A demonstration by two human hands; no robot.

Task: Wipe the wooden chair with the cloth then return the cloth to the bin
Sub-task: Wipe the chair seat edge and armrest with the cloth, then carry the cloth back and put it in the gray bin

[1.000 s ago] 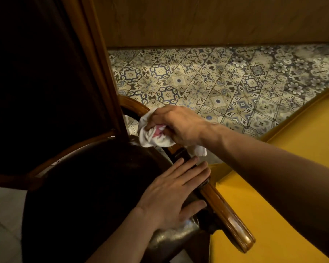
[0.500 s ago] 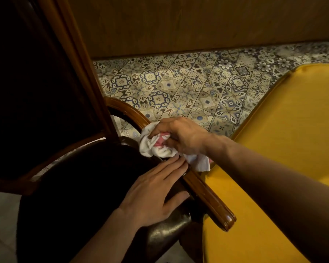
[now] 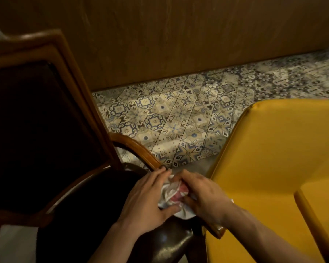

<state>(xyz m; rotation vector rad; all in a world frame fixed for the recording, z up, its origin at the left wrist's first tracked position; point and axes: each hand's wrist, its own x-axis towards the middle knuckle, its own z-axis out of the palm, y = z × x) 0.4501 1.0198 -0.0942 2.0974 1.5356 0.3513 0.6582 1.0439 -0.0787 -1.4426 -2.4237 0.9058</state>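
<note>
The wooden chair fills the left of the head view, with a dark padded back, a dark glossy seat and a curved wooden armrest. A crumpled white cloth with a pink patch lies on the near part of that armrest. My right hand is closed over the cloth from the right. My left hand rests against the cloth from the left, its thumb pressing under it. The armrest's front end shows below my right wrist. No bin is in view.
A yellow upholstered seat stands close on the right, nearly touching the armrest. Patterned floor tiles lie beyond, ending at a brown wooden wall panel.
My right hand has slid the cloth down the armrest toward me. My left hand has left the seat edge and now touches the cloth. The view has tilted up and pulled back.
</note>
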